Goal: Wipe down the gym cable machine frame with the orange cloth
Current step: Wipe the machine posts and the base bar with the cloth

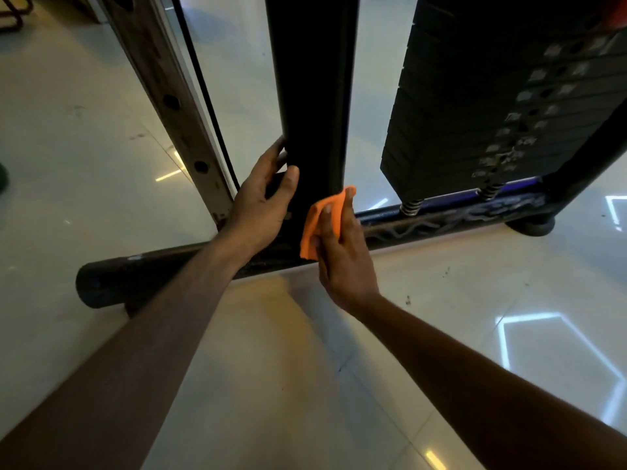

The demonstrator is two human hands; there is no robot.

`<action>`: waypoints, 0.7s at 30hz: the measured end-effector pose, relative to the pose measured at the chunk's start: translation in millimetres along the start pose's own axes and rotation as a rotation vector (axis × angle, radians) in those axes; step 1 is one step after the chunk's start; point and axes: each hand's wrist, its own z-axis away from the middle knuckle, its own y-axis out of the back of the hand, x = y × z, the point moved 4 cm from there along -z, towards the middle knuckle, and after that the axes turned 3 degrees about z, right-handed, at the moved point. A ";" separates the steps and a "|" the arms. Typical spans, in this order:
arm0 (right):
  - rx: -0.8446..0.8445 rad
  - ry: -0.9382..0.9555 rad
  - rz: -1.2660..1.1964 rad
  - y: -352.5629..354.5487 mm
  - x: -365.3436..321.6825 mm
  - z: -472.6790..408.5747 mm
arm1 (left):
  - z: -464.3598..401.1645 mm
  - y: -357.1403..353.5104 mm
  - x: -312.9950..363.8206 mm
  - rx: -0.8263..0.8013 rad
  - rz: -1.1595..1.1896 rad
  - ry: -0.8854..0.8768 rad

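Left hand [263,195]: wrapped round the lower part of the black post [312,96] of the frame, thumb on the near face, fingers curled behind its left edge. Grip is firm on the post.

Right hand [342,252]: holds the orange cloth [322,218] — folded, bunched between the fingers and palm — and presses it against the foot of the post, at its right edge, just above the base bar [441,222]. One fingertip shows over the cloth's top corner; the thumb lies across its front. The cloth touches the post and hangs down in front of the joint where post meets bar.

Base bar: dark, worn, with patchy marks along its top; it runs from a rounded end [98,283] at lower left to a foot [531,225] at the right, resting on the floor [101,113].

Weight stack [492,96]: black plates with pale labels, right of the post and apart from it, seated on two springs [410,206] above the bar.

Left of the post stands a pale drilled upright [169,96] with a row of holes, and a black cable [207,93] runs just beside it.

Floor: glossy light tiles, showing bright reflections and a few dark specks.
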 end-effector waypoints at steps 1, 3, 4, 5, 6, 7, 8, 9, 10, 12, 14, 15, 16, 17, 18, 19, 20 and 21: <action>-0.018 -0.013 -0.008 -7.2 5.5 9.5 | 2.9 -2.3 -3.3 -0.008 -0.053 -0.008; 0.002 -0.020 -0.074 -6.6 0.5 7.7 | 9.0 -4.7 -11.4 -0.001 -0.178 0.001; 0.036 -0.038 -0.134 -2.3 -5.3 0.2 | 12.8 -4.9 -15.3 0.010 -0.228 0.017; 0.081 -0.064 -0.197 2.4 -10.1 -9.4 | 15.7 -4.6 -19.5 0.018 -0.270 0.005; 0.123 -0.097 -0.244 6.5 -14.2 -19.9 | 18.0 -4.0 -23.3 0.016 -0.324 -0.037; 0.148 -0.123 -0.264 7.9 -17.2 -27.3 | 20.4 -3.6 -27.6 0.011 -0.399 -0.093; 0.153 -0.130 -0.257 6.2 -17.8 -30.0 | 22.6 -3.5 -32.1 0.006 -0.475 -0.142; 0.134 -0.117 -0.229 1.8 -16.1 -27.7 | 23.7 -2.6 -37.6 0.009 -0.542 -0.181; 0.086 -0.100 -0.190 -5.5 -10.6 -20.8 | 25.1 -2.2 -40.8 0.020 -0.593 -0.211; -0.039 -0.088 -0.092 -22.3 11.1 1.1 | 30.6 -3.9 -44.9 0.044 -0.683 -0.262; -0.076 -0.019 0.025 -32.7 32.6 21.2 | 38.1 -7.1 -50.2 0.064 -0.808 -0.304; -0.067 0.016 0.048 -34.1 36.3 26.2 | 42.3 -7.1 -54.1 0.078 -0.875 -0.320; -0.047 0.018 0.033 -34.1 34.8 26.4 | 45.7 -7.1 -58.0 0.092 -0.937 -0.335; -0.024 -0.015 -0.013 -34.0 28.8 22.9 | 48.5 -7.2 -62.0 0.102 -0.995 -0.350; 0.004 -0.077 -0.086 -34.8 20.5 17.3 | 50.9 -8.0 -66.3 0.105 -1.048 -0.362; 0.037 -0.147 -0.157 -36.9 11.8 10.9 | 53.1 -9.1 -70.8 0.108 -1.106 -0.370; 0.072 -0.207 -0.200 -39.6 4.5 5.4 | 54.9 -10.2 -76.5 0.113 -1.170 -0.372; 0.096 -0.239 -0.205 -42.6 0.6 2.0 | 56.7 -10.8 -83.1 0.119 -1.227 -0.368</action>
